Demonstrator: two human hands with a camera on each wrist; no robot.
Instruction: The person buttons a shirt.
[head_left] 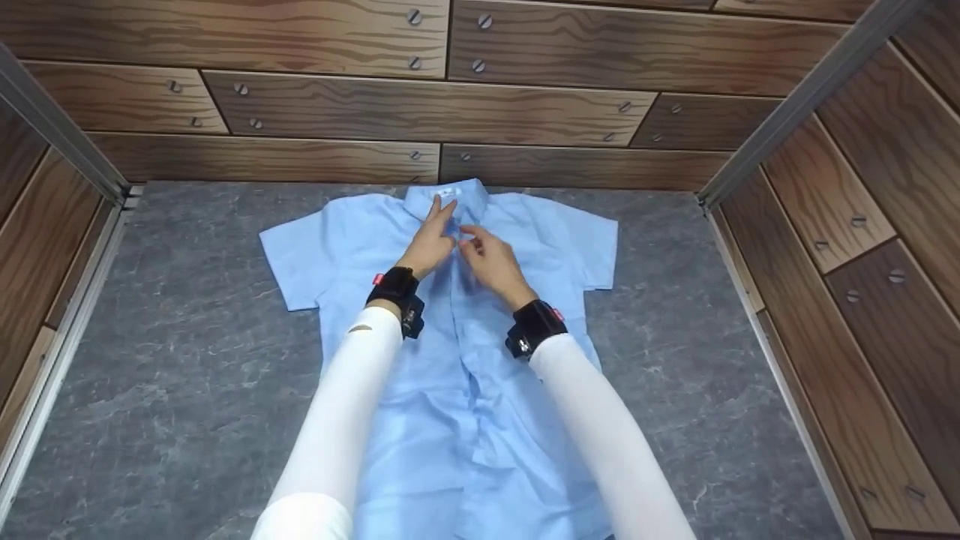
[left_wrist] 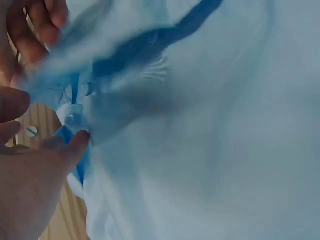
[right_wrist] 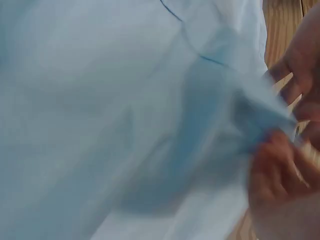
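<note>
A light blue short-sleeved button-up shirt (head_left: 450, 420) lies front up, its collar (head_left: 475, 201) at the far end. Over the upper placket, just below the collar, both hands meet. My right hand (head_left: 491, 262) pinches the front edge of the shirt between thumb and fingers, and the cloth there is raised and blurred in the right wrist view. Beside it, my left hand (head_left: 429, 246) has two fingers stretched toward the collar. Its thumb touches the cloth close to a small clear button (left_wrist: 70, 119); another button (left_wrist: 87, 89) shows nearby.
Beneath the shirt is a dark grey marbled surface (head_left: 187, 390). Wood-patterned panels (head_left: 337, 109) rise at the back and on both sides, with metal rails (head_left: 780, 112) at the corners. Folds (head_left: 472, 405) run along the shirt's lower front.
</note>
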